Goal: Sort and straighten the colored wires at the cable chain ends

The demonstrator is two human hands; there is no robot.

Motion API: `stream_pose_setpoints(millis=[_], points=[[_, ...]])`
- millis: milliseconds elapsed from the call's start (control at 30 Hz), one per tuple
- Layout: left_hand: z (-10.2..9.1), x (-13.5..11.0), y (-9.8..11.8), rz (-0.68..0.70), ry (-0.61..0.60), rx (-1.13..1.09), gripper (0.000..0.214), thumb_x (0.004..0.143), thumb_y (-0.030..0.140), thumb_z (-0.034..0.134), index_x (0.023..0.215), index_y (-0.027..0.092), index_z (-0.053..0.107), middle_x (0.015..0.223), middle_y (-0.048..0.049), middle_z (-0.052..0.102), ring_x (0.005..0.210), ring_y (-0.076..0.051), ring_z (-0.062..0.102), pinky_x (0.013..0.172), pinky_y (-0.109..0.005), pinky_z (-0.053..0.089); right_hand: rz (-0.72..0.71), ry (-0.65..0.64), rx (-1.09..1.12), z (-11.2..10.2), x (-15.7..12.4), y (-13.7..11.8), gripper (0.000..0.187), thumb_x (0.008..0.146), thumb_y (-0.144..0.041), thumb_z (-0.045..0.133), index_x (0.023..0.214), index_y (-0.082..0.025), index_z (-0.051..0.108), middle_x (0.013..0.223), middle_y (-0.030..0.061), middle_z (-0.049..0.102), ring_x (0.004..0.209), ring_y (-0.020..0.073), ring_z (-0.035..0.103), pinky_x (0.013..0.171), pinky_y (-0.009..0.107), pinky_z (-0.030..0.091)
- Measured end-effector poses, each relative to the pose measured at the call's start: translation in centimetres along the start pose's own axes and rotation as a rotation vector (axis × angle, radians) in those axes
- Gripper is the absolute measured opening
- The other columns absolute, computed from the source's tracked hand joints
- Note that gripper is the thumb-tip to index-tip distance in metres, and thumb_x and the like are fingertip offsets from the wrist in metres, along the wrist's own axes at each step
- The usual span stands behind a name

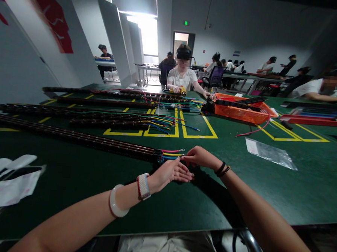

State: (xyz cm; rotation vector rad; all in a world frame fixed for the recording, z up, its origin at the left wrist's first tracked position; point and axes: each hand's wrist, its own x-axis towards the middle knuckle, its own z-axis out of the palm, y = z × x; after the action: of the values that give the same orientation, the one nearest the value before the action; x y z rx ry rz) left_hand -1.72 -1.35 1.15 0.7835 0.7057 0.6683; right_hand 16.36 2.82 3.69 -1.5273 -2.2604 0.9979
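A long dark bundle of strips (108,143) lies across the table, with colored wires coming out of its right end. Its red wire (171,151) finishes in a bare metal ring terminal. Below it run a yellow wire (171,154) and a blue wire (168,157). My right hand (202,157) pinches at a wire end with thumb and forefinger; which wire it is cannot be made out. Palm turned up, my left hand (173,171) lies just under the wires, its fingers stretched out and its thumb close to the right fingertips.
More strip bundles (109,115) with loose wires lie farther back on the green table (224,196). An orange crate (239,114) stands at back right, a clear plastic bag (270,153) nearer. White packets (13,185) lie left. Opposite, a person (182,76) holds a yellow power drill (179,90).
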Motion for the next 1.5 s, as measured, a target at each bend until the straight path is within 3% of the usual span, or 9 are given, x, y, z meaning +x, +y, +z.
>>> stream_pose_setpoints(millis=[133,300,433,533,667,800,967,1200,1500], points=[[0.4,-0.6,-0.3,0.000,-0.093,0.283,0.047,0.088,0.050,0.041,0.072,0.010,0.061,0.077,-0.0185,0.071,0.069,-0.024,0.069,0.068,-0.036,0.052,0.035,0.003,-0.059,0.9,0.1,-0.1,0.053,0.078,-0.060,0.052,0.059,-0.013,0.066,0.047,0.0013,0.056,0.042,0.0083,0.044,0.044,0.022,0.029],[0.6,-0.9,-0.2,0.031,-0.117,0.304,0.047,0.088,0.050,0.040,0.071,0.011,0.061,0.074,-0.0157,0.071,0.068,-0.022,0.068,0.065,-0.033,0.051,0.014,0.039,-0.111,0.6,0.0,0.0,0.055,0.079,-0.062,0.050,0.057,-0.014,0.064,0.045,0.0004,0.054,0.042,0.0082,0.042,0.046,0.023,0.027],[0.6,-0.8,0.0,0.029,-0.128,0.288,0.046,0.087,0.051,0.043,0.071,0.011,0.061,0.072,-0.0146,0.071,0.067,-0.021,0.068,0.065,-0.032,0.051,-0.120,0.290,-0.098,-0.1,0.3,0.3,0.050,0.079,-0.061,0.052,0.070,-0.014,0.066,0.061,0.0018,0.058,0.055,0.0106,0.047,0.052,0.023,0.030],[0.6,-0.8,0.0,0.042,-0.138,0.279,0.047,0.086,0.052,0.043,0.071,0.012,0.061,0.073,-0.0144,0.071,0.066,-0.021,0.068,0.065,-0.031,0.051,-0.263,0.443,-0.181,0.5,0.7,0.4,0.044,0.077,-0.057,0.060,0.097,-0.018,0.067,0.091,0.0066,0.062,0.082,0.0172,0.052,0.073,0.028,0.037],[0.6,-0.8,-0.2,0.049,-0.124,0.273,0.047,0.086,0.051,0.043,0.071,0.011,0.062,0.072,-0.0151,0.071,0.067,-0.021,0.068,0.065,-0.032,0.051,-0.298,0.384,-0.308,2.3,1.5,0.5,0.052,0.075,-0.054,0.063,0.117,-0.023,0.059,0.102,0.0076,0.061,0.097,0.0207,0.049,0.087,0.036,0.033],[0.4,-0.7,-0.4,0.045,-0.112,0.243,0.049,0.086,0.053,0.043,0.071,0.010,0.062,0.072,-0.0162,0.071,0.066,-0.022,0.068,0.065,-0.033,0.051,-0.293,0.304,-0.318,3.1,2.4,0.4,0.035,0.079,-0.049,0.063,0.095,-0.018,0.067,0.088,0.0058,0.066,0.087,0.0180,0.051,0.083,0.033,0.031],[0.3,-0.3,-0.1,0.007,-0.074,0.158,0.044,0.088,0.047,0.043,0.079,0.008,0.063,0.080,-0.0186,0.071,0.071,-0.022,0.068,0.073,-0.035,0.051,-0.321,0.361,-0.364,3.0,2.4,-0.3,0.021,0.082,-0.036,0.063,0.079,-0.016,0.067,0.078,0.0039,0.066,0.076,0.0151,0.052,0.079,0.032,0.028],[0.2,0.3,0.5,0.001,0.018,-0.285,0.023,0.090,0.028,0.046,0.088,0.011,0.061,0.086,-0.0116,0.068,0.083,-0.018,0.066,0.090,-0.035,0.046,-0.485,0.474,-0.749,2.8,1.4,-1.2,0.021,0.087,-0.028,0.055,0.072,-0.018,0.066,0.076,0.0052,0.064,0.082,0.0194,0.047,0.083,0.037,0.028],[-0.4,0.7,0.3,0.116,0.156,-0.443,0.024,0.092,0.019,0.041,0.082,0.015,0.062,0.088,-0.0069,0.066,0.091,-0.015,0.062,0.092,-0.032,0.046,-0.701,0.445,-0.993,3.5,0.7,-0.9,0.023,0.092,-0.012,0.043,0.097,-0.016,0.065,0.090,0.0070,0.066,0.093,0.0201,0.048,0.096,0.038,0.031]])
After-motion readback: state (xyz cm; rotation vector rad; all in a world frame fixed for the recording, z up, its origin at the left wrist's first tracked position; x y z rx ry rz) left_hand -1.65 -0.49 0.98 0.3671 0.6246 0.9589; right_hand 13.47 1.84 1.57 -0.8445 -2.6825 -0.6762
